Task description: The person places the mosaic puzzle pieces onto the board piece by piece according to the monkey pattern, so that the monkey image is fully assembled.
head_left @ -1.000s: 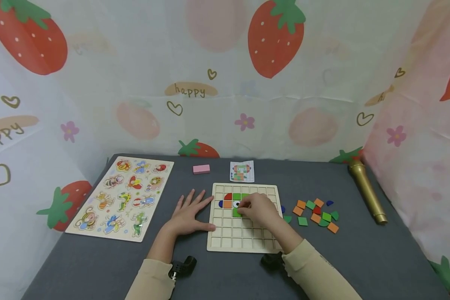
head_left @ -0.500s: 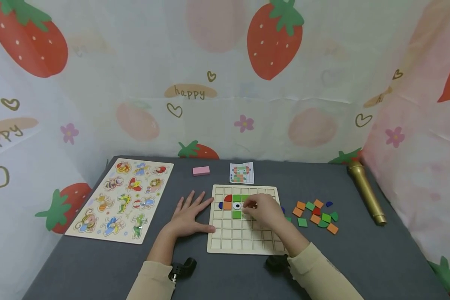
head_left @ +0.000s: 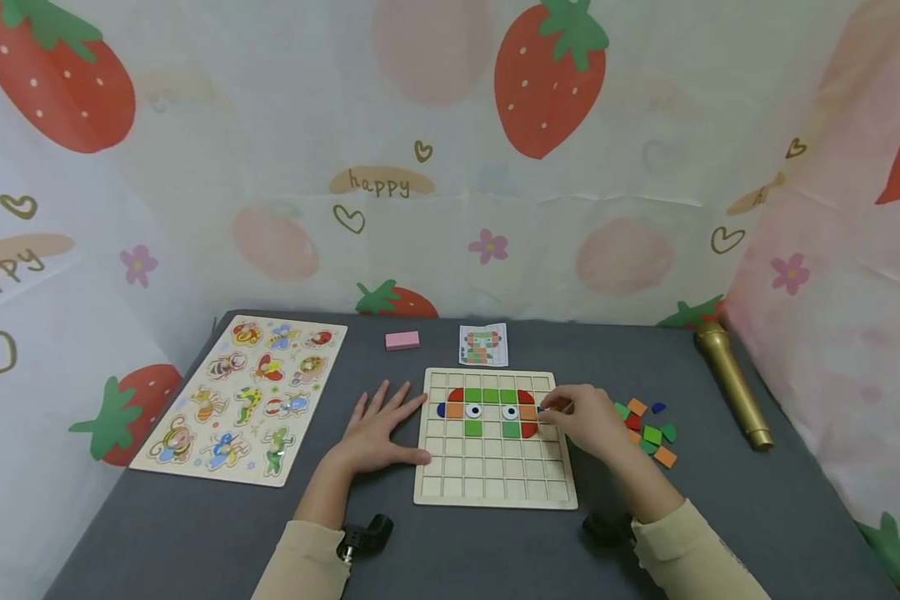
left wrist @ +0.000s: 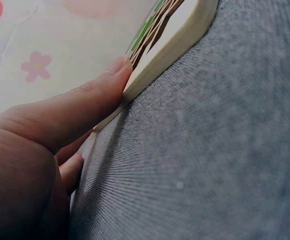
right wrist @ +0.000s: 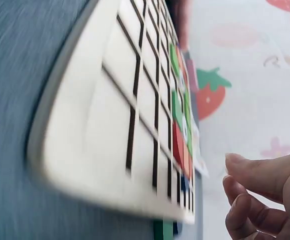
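Observation:
A wooden grid board (head_left: 487, 479) lies on the dark cloth, with red, green, orange and blue tiles and two eye tiles (head_left: 509, 412) set in its upper cells. My left hand (head_left: 375, 433) lies flat with spread fingers at the board's left side; its thumb (left wrist: 112, 80) touches the board's edge. My right hand (head_left: 588, 417) hovers over the board's right edge, fingers loosely curled. In the right wrist view its fingertips (right wrist: 235, 162) are apart from the board, and no tile shows between them. A blue tile (right wrist: 185, 183) sits on the board near them.
Loose coloured tiles (head_left: 652, 434) lie to the right of the board, partly hidden by the right hand. Behind it are a small printed pattern card (head_left: 483, 345) and a pink block (head_left: 402, 341). An insect puzzle board (head_left: 243, 400) lies left; a gold tube (head_left: 735, 387) lies far right.
My right hand has moved right from the middle of the board to its right edge, uncovering the second eye tile and the red and orange tiles. The left hand stays put.

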The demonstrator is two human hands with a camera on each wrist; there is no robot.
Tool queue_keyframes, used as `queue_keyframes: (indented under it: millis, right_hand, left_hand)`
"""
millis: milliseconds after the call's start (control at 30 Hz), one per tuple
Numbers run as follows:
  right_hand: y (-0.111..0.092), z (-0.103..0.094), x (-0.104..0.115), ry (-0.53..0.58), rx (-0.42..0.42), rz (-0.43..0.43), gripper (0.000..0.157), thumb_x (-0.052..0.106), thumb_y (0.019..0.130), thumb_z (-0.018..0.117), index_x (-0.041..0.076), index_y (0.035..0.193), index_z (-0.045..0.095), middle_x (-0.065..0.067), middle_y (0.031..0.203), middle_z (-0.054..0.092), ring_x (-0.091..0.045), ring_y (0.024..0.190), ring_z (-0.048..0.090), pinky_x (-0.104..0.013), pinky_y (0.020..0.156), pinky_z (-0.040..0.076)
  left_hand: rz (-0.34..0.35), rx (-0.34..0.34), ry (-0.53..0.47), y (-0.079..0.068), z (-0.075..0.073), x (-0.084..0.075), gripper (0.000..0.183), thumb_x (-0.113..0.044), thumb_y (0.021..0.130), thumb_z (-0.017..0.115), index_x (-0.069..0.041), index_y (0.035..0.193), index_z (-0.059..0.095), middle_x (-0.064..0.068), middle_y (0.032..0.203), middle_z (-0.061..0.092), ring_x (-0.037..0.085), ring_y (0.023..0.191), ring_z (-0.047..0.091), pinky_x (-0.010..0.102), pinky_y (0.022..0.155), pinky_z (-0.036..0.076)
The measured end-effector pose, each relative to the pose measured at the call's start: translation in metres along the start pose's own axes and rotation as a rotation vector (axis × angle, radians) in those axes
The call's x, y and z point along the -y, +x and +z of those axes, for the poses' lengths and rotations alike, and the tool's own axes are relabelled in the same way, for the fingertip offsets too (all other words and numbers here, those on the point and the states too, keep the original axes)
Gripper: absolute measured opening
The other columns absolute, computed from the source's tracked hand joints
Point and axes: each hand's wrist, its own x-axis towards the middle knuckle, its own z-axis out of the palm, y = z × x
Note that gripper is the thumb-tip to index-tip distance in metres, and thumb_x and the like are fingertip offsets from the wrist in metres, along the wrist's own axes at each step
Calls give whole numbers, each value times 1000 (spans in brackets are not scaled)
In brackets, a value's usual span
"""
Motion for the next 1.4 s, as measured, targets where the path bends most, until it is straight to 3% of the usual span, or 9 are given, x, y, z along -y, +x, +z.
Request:
queue_keyframes:
  millis: [500,733,867,1100,1400]
  right_hand:
    - [-21,-43,-47,12,-50,82,19,25,95,73,9,105,76,-7,94,73,-18,75,64,-32,59,52]
    - [-32,-57,-71,-32,-29,103,31,33,95,73,9,113,74,-11,106,73,-28,94,67,-42,72,56]
    - [-35,-63,-84,-58,-11,123,37,37,94,72,6,114,72,-15,108,73,-31,96,67,-47,74,56]
    - [-33,-66,-99,-79,11,155,36,33,94,73,3,114,70,-11,98,72,-25,84,64,-41,67,53]
    - [-28,-66,-102,-77,35,154,37,33,94,73,1,113,69,-9,93,68,-21,76,60,-37,62,49]
  left_hand:
    - [-9,5,7,-1,-2,-3,101,-66,76,78,-32,159,33,2,171,14,35,158,-5,60,124,-7]
    - [-8,11,15,0,-1,-2,101,-66,76,78,-32,160,32,3,171,14,35,158,-6,61,124,-7]
    - [-4,12,13,-1,-3,-6,101,-66,76,78,-32,160,33,4,171,15,35,157,-5,61,124,-7]
    - [-5,11,13,0,-6,-7,101,-64,76,79,-30,160,33,4,170,15,36,157,-5,62,124,-7]
    - [-4,9,2,-2,-5,-4,101,-64,77,78,-30,160,32,4,170,15,36,157,-5,62,124,-7]
